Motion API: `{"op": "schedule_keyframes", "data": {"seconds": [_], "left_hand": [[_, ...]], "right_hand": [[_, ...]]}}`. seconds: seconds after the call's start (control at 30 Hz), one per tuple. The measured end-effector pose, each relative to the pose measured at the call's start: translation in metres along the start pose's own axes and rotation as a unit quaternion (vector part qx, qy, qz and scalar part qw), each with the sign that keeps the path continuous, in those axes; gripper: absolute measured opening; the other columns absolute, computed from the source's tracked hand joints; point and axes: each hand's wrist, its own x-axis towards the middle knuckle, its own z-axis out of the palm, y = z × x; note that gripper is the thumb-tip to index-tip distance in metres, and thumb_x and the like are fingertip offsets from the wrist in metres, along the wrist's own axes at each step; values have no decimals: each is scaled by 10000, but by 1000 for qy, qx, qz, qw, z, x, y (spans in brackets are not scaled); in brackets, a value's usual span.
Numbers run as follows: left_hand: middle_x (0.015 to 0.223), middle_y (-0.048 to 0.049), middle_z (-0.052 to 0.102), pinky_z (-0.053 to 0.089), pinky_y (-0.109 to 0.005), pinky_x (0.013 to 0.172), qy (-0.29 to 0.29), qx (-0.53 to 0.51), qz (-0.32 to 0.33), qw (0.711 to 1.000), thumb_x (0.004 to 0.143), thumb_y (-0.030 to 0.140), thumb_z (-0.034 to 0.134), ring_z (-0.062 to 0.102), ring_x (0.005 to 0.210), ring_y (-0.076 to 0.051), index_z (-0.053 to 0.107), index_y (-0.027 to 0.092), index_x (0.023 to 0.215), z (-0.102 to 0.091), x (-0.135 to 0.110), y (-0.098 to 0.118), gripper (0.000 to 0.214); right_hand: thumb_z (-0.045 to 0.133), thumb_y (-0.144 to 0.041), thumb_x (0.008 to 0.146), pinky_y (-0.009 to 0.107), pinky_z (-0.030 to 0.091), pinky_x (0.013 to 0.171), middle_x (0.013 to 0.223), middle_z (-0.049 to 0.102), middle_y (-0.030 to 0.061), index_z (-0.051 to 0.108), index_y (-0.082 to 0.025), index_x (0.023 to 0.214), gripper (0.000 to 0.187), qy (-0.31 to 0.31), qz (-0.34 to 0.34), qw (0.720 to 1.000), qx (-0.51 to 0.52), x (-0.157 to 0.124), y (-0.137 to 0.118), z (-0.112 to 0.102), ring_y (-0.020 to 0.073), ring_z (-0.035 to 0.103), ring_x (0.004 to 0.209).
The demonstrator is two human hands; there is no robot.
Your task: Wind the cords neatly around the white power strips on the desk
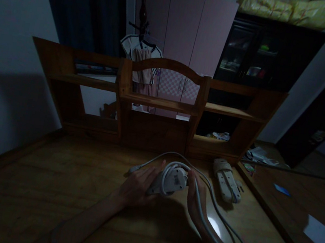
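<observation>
A white power strip [180, 180] is held up over the wooden desk, with part of its grey-white cord [164, 179] looped around it. My left hand [138, 185] is closed around the strip's left end. At the other end my right hand [196, 190] is closed on the cord, its fingers close against the strip. From there the cord runs in a wide loop over my right forearm and back behind the strip. Its plug end [134, 169] lies on the desk beyond my left hand. The underside of the strip is in shadow.
Another power strip [227, 184], its cord wrapped around it, lies at the right of the desk. A wooden shelf unit [160, 104] stands along the back edge. On the lower surface at right are a white sheet [323, 237] and a blue card [281, 189]. A wall borders the left side.
</observation>
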Motion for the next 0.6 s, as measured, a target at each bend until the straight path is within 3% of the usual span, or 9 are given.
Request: {"op": "schedule_keyframes", "data": {"seconds": [0.2,0.3,0.47,0.53,0.6], "left_hand": [[1211,-123,553,477,-399,867,-13,45,-39,998,873,487,474,590,1027,-275,101,282,1499,1,2,5,757],[1230,-107,542,493,-410,821,-6,48,-113,992,878,499,472,609,990,-280,160,348,1482,1,3,7,697],[1412,-95,443,437,-417,974,141,-115,-290,940,902,466,470,499,1230,-268,62,321,1492,-6,12,-1,733],[1458,-84,395,388,-414,1038,204,-178,-322,907,913,450,459,440,1293,-246,28,307,1492,-6,14,-10,736],[1444,-68,415,403,-409,1032,253,-205,-351,878,924,454,430,463,1275,-233,41,315,1487,-4,13,-21,698]], "right_hand": [[338,-516,936,334,495,603,910,655,64,663,-239,1037,438,15,-11,1000,14,1,-5,-4,214,574,678],[360,-513,931,334,494,576,900,656,67,650,-234,1093,434,19,-11,999,24,-1,-3,-2,208,576,641],[326,-496,958,322,493,574,819,651,66,600,-213,1192,457,29,-2,999,40,1,10,-3,193,572,613],[310,-507,962,318,503,576,971,654,88,545,-231,1264,472,-3,8,996,84,4,16,-1,189,590,658],[330,-560,939,326,525,593,1171,600,112,470,-265,1335,513,-80,26,983,164,7,19,3,214,617,795]]}}
